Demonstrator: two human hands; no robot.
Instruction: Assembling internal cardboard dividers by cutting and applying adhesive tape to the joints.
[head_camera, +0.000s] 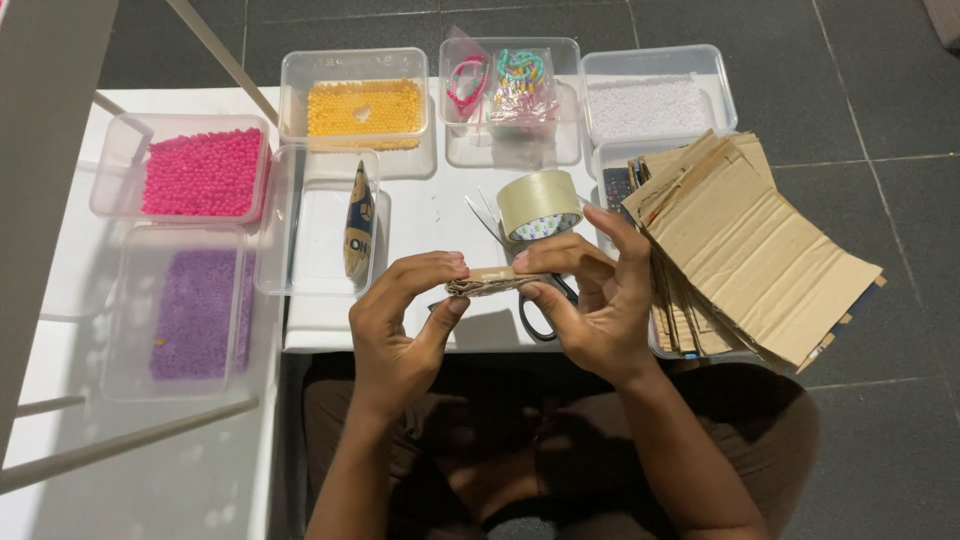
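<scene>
Hands meet in the middle of the frame, just above the near edge of the white counter (420, 215). The left hand (400, 320) pinches one end of a small folded cardboard piece (488, 282) between thumb and fingers. The right hand (590, 300) pinches the other end, with its pointer finger lifted up. Both hands grip it tight, likely so the folds stay pressed flat.

A roll of clear tape (540, 203) stands just behind the piece, close enough to grab. Black-handled scissors (545, 315) lie under the right hand, partly hidden.

A stack of cardboard sheets (750, 250) rests at the right of the frame, on top of a clear tub, fanned out so the sheets are easy to pick.

Clear tubs sit in rows, each keeping one colour apart: pink beads (205, 172) at the left, purple beads (195, 312) below them, yellow beads (365, 108) at the top, white beads (648, 108) at the upper right. Another tub at the top middle holds small bags of colourful bits (515, 85).
</scene>
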